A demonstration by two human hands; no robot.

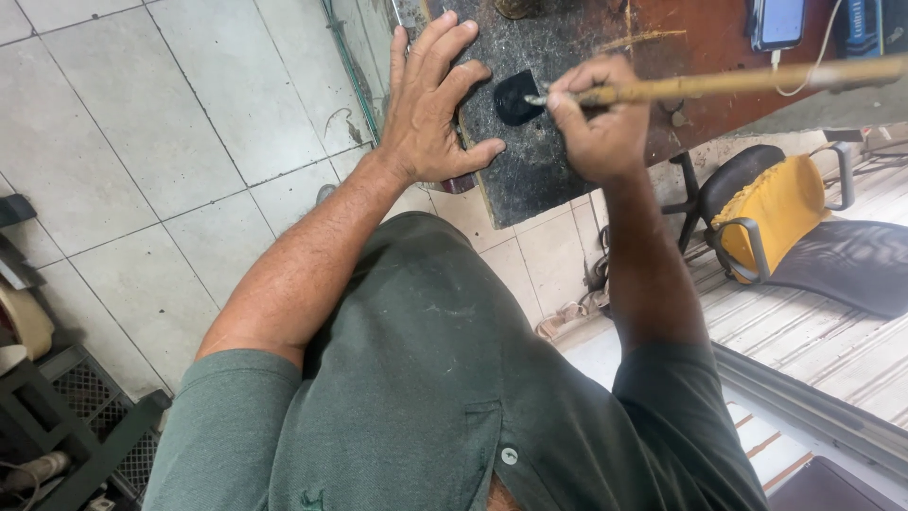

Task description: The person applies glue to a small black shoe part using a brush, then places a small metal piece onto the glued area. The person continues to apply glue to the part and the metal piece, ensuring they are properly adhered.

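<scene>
Left hand (430,104) spread flat beside a small black piece (515,96) steadies the worktop (539,170); right hand (598,118) grips a brush handle (719,85), its tip on that piece.

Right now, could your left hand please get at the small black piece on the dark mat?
Probably yes: the left hand lies flat on the dark mat beside the small black piece, with nothing between them; only the right hand's stick tool touches its far side.

The left hand (430,104) lies flat on the dark mat (530,142), fingers spread, just beside a small black piece (515,97); the right hand (598,118) grips a long wooden-handled tool (719,85), tip touching that piece.
</scene>
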